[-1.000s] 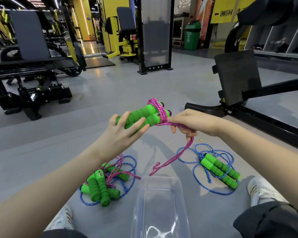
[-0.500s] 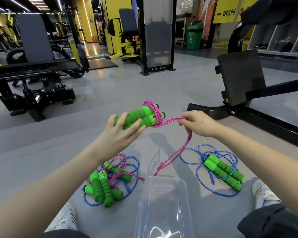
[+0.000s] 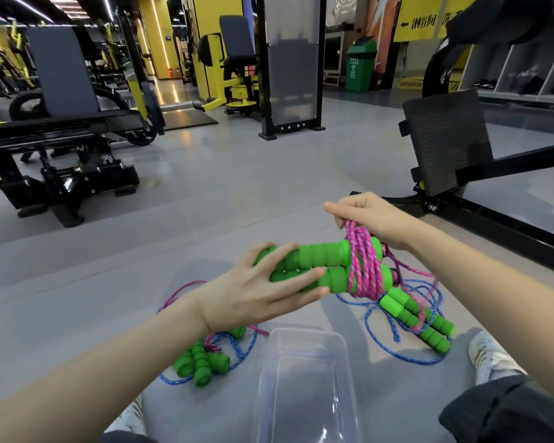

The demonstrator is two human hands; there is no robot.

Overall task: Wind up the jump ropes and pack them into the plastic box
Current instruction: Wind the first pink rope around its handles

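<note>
My left hand (image 3: 263, 290) grips the two green foam handles (image 3: 320, 266) of a pink jump rope, held side by side above the floor. Pink cord (image 3: 363, 270) is wound several times round the handles' right ends. My right hand (image 3: 370, 217) pinches the pink cord just above those coils, and the loose tail hangs down to the right. A clear plastic box (image 3: 304, 388) stands open on the floor between my legs. A blue rope with green handles (image 3: 419, 324) lies to its right. A tangle of pink and blue ropes with green handles (image 3: 202, 359) lies to its left.
I sit on a grey gym floor, with my shoes (image 3: 490, 356) either side of the box. A black machine frame with a footplate (image 3: 445, 142) stands close on the right. A black bench machine (image 3: 64, 155) is at the left, with further gym equipment behind.
More pink cord now lies wound on the handles, and the hanging tail is shorter. My right hand has moved up over the coils. The handles sit lower and closer in the view.
</note>
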